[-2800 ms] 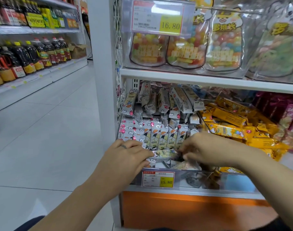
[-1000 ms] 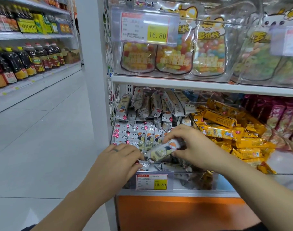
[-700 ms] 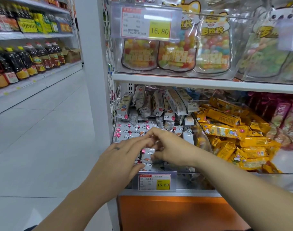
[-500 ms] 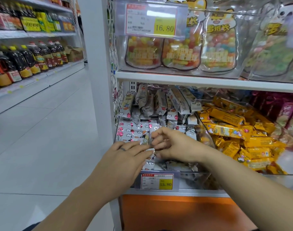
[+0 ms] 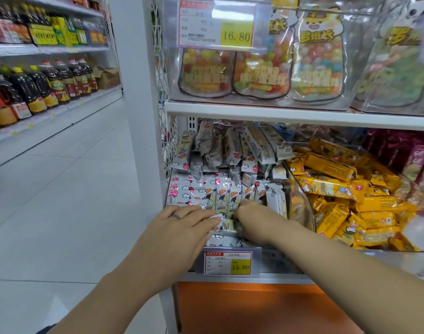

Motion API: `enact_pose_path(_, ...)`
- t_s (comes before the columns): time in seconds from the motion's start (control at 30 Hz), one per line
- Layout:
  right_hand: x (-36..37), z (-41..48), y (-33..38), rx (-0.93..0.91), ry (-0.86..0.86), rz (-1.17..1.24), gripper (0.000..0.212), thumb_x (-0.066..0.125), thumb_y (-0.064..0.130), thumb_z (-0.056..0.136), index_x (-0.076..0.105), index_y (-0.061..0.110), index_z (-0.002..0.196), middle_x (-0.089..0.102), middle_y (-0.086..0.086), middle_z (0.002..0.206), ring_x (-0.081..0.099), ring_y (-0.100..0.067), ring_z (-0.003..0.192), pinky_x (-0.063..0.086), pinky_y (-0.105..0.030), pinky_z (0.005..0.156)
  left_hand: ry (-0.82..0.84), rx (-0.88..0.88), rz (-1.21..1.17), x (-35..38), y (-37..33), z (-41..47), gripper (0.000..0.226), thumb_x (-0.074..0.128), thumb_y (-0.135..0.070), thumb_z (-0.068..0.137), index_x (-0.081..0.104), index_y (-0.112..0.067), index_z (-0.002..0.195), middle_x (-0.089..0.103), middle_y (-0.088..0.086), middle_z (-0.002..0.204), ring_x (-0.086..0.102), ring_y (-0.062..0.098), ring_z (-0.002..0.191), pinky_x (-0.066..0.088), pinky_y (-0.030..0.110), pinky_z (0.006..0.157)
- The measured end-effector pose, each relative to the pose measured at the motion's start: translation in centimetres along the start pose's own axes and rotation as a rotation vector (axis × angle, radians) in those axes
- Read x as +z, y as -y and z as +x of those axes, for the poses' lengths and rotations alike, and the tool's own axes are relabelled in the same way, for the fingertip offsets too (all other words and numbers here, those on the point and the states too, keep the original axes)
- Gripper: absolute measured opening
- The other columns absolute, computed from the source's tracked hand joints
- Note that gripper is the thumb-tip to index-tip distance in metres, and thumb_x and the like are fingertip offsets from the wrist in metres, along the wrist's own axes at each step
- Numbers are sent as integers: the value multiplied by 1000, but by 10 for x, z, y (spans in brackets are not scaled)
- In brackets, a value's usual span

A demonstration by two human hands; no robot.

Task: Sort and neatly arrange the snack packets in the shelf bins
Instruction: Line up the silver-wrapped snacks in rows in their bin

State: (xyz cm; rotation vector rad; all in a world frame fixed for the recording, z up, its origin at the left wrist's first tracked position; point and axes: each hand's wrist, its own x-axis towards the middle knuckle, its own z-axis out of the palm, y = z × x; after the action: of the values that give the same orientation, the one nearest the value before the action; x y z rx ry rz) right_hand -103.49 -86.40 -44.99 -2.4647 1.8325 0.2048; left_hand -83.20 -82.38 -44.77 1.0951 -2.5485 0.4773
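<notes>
While both grips are working at the front of the left shelf bin, the silver snack packets are standing in a row just behind the fingers. The left grip is lying flat with straight fingers, pressing on the front packets and clasping nothing. The right grip is curling its fingers down among the packets; whether it is pinching one cannot be told (the fingertips are hiding below the wrappers).

Hazards, as judged from this position:

- The loose heap at the back is leaning over the row, so any jolt is risking a forward slide.
- Heavy pressing is risking toppling the standing packets or crushing their contents.
- A sideways push is risking sending a packet over the clear divider wall into the yellow packets, mixing the sorts.
- Packets are lying near the front edge above the price label; a hasty pull-back is risking dragging one to the floor.
</notes>
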Motion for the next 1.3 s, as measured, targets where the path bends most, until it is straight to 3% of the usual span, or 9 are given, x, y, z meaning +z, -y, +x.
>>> enact_pose_path(0.3,-7,-13,-3,-137,-88,-239,30,50,6,90,51,8,120,60,-13,116,50,-28,110,44,-38,90,1,-1,-5,0,0,1,41,35,-35,88,69,-28,109,68,-10,112,65,13,99,32,27,86)
enact_pose_path(0.47,-23,-17,-9,-212,-90,-1,32,53,23,91,44,15,120,46,-4,114,55,-23,98,43,-32,78,10,-6,1,-1,0,1,42,35,-35,87,70,-28,108,69,-10,110,66,13,98,32,27,85)
enact_pose_path(0.57,-37,-15,-9,-206,-174,273,28,70,24,80,54,22,103,47,9,95,46,-2,80,38,-18,70,18,-6,1,-1,0,1,42,34,-35,88,70,-28,108,69,-10,110,66,13,98,33,28,85)
enact_pose_path(0.67,-46,-15,-5,-120,-281,591,37,78,26,74,57,22,105,54,10,99,49,0,81,37,-6,66,27,-1,10,0,-1,1,42,34,-35,88,69,-28,110,68,-8,113,65,14,99,33,28,84)
enact_pose_path(0.7,-46,-14,-3,-83,-294,688,39,79,24,74,56,23,105,56,6,101,53,-5,83,40,-7,68,31,-2,14,0,-1,1,42,34,-34,88,69,-27,110,67,-7,115,65,15,100,32,29,85)
enact_pose_path(0.8,-40,-8,7,-47,-220,977,34,75,10,76,54,18,101,56,0,90,57,-13,71,52,-31,75,32,-5,12,0,-1,0,41,34,-33,88,68,-27,111,63,-4,123,64,16,102,32,29,86)
enact_pose_path(1.0,-34,-2,12,-45,-163,1022,22,65,5,85,55,15,102,58,-5,93,58,-16,80,51,-35,84,30,-17,19,0,-4,-2,38,34,-30,91,65,-26,113,61,1,127,60,17,111,31,33,90)
enact_pose_path(1.13,-37,-6,3,-72,-93,1077,22,56,0,90,53,14,106,61,-3,96,61,-11,86,52,-22,84,46,-55,18,-1,-6,4,37,35,-29,88,65,-26,110,59,5,129,58,20,114,31,36,93)
enact_pose_path(1.3,-41,-13,-5,-70,0,1096,28,50,-4,92,51,14,114,64,-3,111,63,-9,98,51,-25,92,93,-89,27,-3,-8,9,39,35,-32,86,66,-27,109,58,7,130,61,21,109,31,39,92)
